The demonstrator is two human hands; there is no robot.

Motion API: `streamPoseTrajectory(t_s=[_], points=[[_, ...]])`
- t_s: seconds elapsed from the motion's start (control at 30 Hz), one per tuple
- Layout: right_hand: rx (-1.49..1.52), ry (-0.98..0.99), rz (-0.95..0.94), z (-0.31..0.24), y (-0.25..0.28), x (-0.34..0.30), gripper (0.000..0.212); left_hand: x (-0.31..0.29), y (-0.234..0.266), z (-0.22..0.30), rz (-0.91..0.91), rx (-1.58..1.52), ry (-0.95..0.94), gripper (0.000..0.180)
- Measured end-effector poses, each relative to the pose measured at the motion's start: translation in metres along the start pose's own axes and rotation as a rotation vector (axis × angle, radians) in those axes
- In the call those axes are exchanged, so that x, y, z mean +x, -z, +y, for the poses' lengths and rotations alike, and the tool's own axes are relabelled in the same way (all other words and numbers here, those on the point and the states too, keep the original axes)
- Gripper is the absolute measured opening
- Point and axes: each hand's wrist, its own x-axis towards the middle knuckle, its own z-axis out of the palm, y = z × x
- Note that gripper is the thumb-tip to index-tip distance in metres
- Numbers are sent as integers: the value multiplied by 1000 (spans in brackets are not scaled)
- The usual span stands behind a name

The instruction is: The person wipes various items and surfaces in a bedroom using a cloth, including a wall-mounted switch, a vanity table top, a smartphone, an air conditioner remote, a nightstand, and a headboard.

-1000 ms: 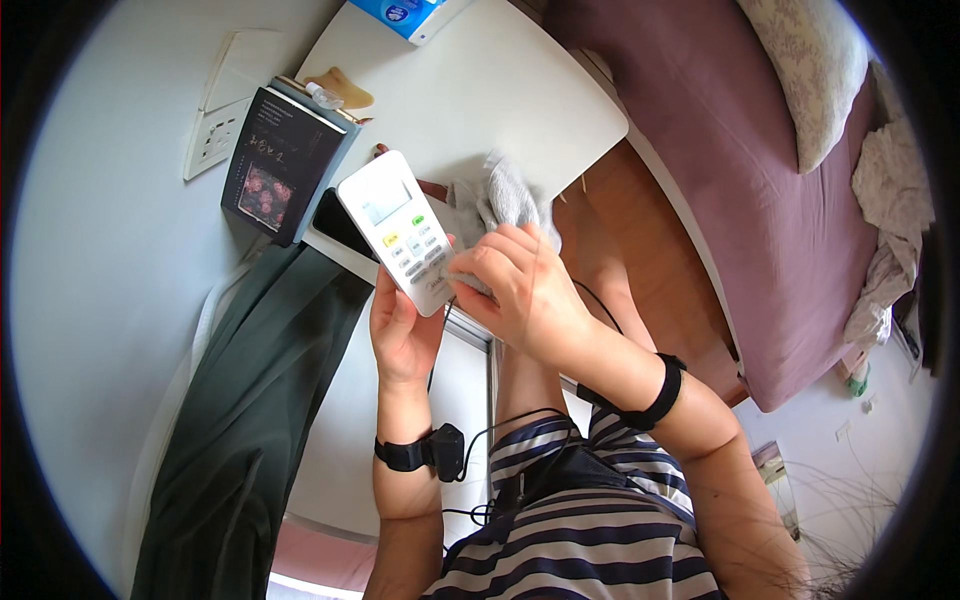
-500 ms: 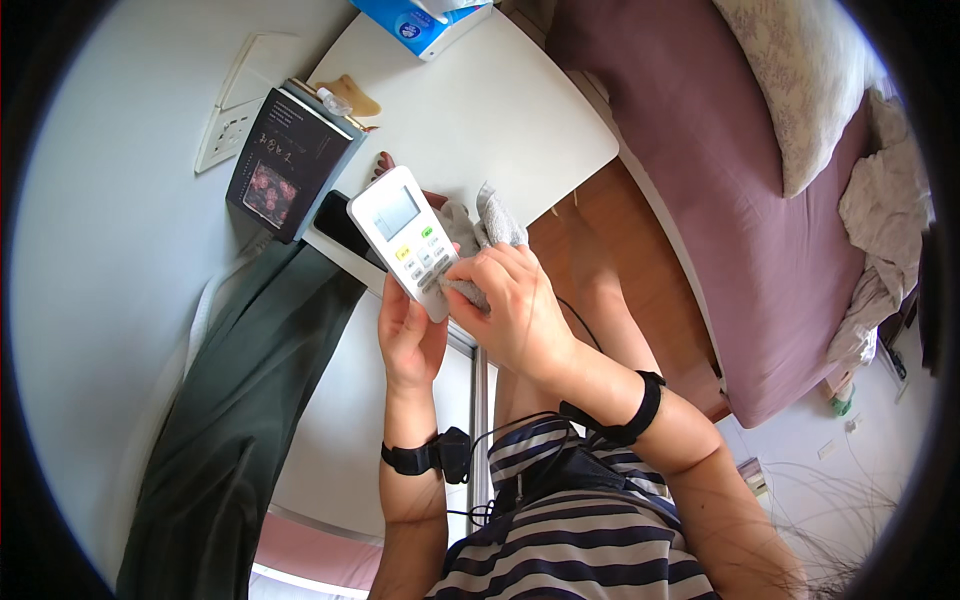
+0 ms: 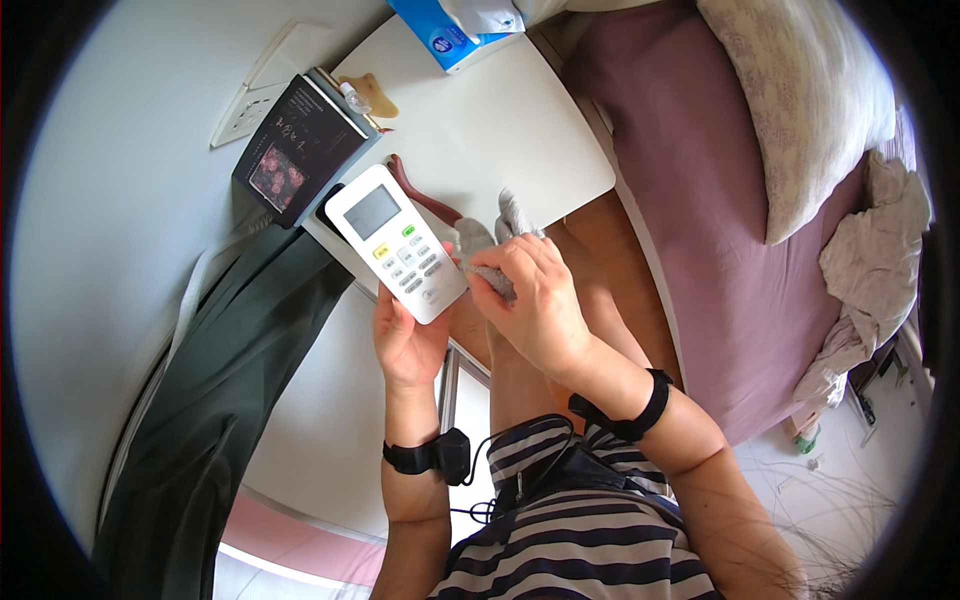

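My left hand (image 3: 408, 345) grips a white remote control (image 3: 372, 262) by its lower end, fingers behind it and thumb along the near edge. The remote is tilted with its small grey screen and its yellow, green and grey buttons facing up. A grey cloth (image 3: 514, 214) is bunched in my closed right hand (image 3: 540, 300), one end sticking up past the knuckles. That hand is at the remote's lower right edge; whether the cloth touches it I cannot tell. A dark phone (image 3: 325, 208) lies mostly hidden behind the remote.
On the white table (image 3: 500, 125) stand dark books (image 3: 295, 150), with a small clear bottle (image 3: 354, 98), a tan flat piece (image 3: 378, 95) and a reddish-brown curved thing (image 3: 415, 190) nearby. A blue tissue pack (image 3: 440, 35) is farther back. A bed (image 3: 690, 190) is at right, a dark curtain (image 3: 220, 390) at left.
My right hand with the cloth has moved off the remote's button face to its lower right edge. The remote has shifted slightly left, and the view has turned a little.
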Motion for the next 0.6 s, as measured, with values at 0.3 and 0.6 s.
streamPoseTrajectory(t_s=[0.3,0.6], points=[[-63,153,-26,-5,14,28,18,-5,-8,-10,15,-55,-27,63],[-63,184,-89,-5,22,28,18,-5,-10,-11,-19,-40,-47,62]])
